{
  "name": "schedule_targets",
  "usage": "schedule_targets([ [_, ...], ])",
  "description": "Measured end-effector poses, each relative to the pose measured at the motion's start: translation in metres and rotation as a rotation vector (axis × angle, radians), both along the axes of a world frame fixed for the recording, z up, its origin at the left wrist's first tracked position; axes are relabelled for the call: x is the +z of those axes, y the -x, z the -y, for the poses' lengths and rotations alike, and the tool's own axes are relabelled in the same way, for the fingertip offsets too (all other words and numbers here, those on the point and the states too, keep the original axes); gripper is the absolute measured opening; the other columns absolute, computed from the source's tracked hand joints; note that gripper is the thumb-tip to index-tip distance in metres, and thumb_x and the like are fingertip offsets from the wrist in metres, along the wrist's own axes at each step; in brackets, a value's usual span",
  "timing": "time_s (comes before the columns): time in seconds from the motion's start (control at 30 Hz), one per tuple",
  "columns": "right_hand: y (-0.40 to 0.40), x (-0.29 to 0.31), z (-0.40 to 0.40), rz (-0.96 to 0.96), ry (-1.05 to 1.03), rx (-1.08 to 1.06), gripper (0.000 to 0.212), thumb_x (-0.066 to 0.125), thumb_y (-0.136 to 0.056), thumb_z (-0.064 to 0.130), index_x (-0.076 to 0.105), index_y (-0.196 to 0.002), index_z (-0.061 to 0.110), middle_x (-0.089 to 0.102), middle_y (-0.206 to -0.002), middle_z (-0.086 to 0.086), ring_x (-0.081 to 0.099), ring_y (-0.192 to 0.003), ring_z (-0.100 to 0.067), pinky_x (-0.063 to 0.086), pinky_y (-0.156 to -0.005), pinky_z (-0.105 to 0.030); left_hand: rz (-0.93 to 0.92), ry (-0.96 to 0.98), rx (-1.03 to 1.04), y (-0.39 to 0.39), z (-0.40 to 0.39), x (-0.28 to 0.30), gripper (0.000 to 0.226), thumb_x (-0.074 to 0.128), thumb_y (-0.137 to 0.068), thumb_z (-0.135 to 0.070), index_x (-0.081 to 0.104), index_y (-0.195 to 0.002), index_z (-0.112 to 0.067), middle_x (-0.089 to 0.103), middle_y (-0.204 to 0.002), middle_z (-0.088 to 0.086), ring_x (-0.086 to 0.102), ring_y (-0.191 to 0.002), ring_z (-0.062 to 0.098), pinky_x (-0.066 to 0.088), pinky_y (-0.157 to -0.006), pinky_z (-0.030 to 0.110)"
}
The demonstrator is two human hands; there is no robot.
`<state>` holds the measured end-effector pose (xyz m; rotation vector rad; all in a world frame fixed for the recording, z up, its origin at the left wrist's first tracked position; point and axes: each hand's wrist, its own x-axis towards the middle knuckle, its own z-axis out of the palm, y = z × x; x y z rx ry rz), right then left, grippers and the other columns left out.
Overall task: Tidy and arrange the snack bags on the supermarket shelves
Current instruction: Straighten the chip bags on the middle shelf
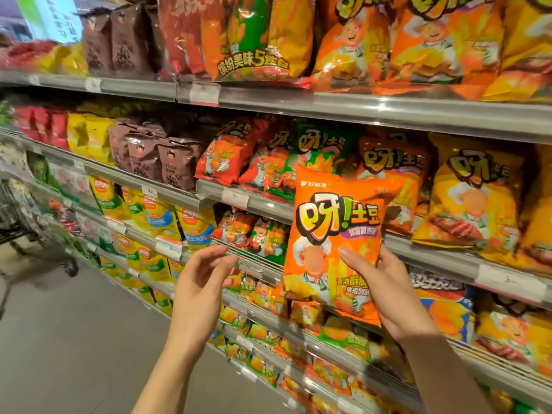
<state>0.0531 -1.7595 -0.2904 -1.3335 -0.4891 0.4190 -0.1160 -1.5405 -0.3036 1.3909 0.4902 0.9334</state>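
Note:
My right hand grips an orange snack bag by its lower right side and holds it upright in front of the shelves. To the left of the bag, my left hand hangs in the air with fingers loosely curled, holding nothing and a short way from the bag. Behind the held bag stands a row of similar orange, red and green snack bags on the middle shelf, with yellow bags to the right.
Brown bags and yellow chip bags fill the shelves to the left. Large orange bags sit on the top shelf. A shopping cart stands in the aisle at far left, on the grey floor.

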Motion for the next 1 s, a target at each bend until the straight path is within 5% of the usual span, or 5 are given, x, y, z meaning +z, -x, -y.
schedule_targets([
  [0.27, -0.037, -0.004, -0.092, 0.015, 0.024, -0.059, 0.046, 0.091, -0.066, 0.056, 0.072, -0.107, 0.045, 0.079, -0.110, 0.007, 0.076, -0.103, -0.019, 0.060, -0.091, -0.046, -0.098, -0.103, -0.121, -0.063, -0.086, 0.018, 0.014, 0.073, -0.095, -0.017, 0.072, -0.108, -0.023, 0.077, -0.096, 0.000, 0.074, -0.091, 0.011, 0.054, -0.070, 0.016],
  [0.43, -0.045, -0.004, -0.121, 0.062, 0.036, -0.157, 0.040, 0.088, -0.074, 0.038, 0.073, -0.110, 0.029, 0.080, -0.107, 0.002, 0.076, -0.100, -0.019, 0.061, -0.083, -0.034, -0.113, -0.125, -0.185, -0.094, -0.122, 0.012, 0.014, 0.072, -0.096, -0.015, 0.071, -0.109, -0.021, 0.077, -0.098, 0.001, 0.074, -0.094, 0.018, 0.055, -0.077, 0.022],
  [0.6, -0.043, 0.006, -0.124, 0.074, 0.132, -0.236, 0.031, 0.086, -0.082, 0.034, 0.068, -0.107, 0.037, 0.076, -0.091, 0.029, 0.070, -0.082, 0.011, 0.047, -0.060, -0.002, -0.100, -0.140, -0.263, -0.135, -0.141, 0.014, 0.013, 0.070, -0.098, -0.016, 0.070, -0.109, -0.022, 0.078, -0.100, -0.005, 0.072, -0.095, 0.010, 0.056, -0.087, 0.035],
  [0.83, -0.020, 0.021, -0.104, 0.145, 0.170, -0.505, 0.054, 0.080, -0.057, 0.066, 0.071, -0.105, 0.044, 0.079, -0.099, 0.010, 0.076, -0.089, -0.008, 0.061, -0.070, -0.029, -0.091, -0.367, -0.377, -0.202, -0.153, 0.039, 0.016, 0.069, -0.098, -0.022, 0.065, -0.114, -0.025, 0.072, -0.102, -0.009, 0.065, -0.083, -0.005, 0.047, -0.069, 0.006],
  [1.0, -0.015, 0.038, -0.086, 0.130, 0.141, -0.586, 0.054, 0.087, -0.063, 0.062, 0.071, -0.110, 0.041, 0.079, -0.111, 0.003, 0.076, -0.103, -0.020, 0.054, -0.099, -0.052, -0.207, -0.631, -0.504, -0.254, -0.144, 0.069, 0.039, 0.070, -0.094, -0.044, 0.061, -0.123, -0.019, 0.068, -0.116, 0.000, 0.066, -0.107, 0.020, 0.052, -0.097, 0.038],
])
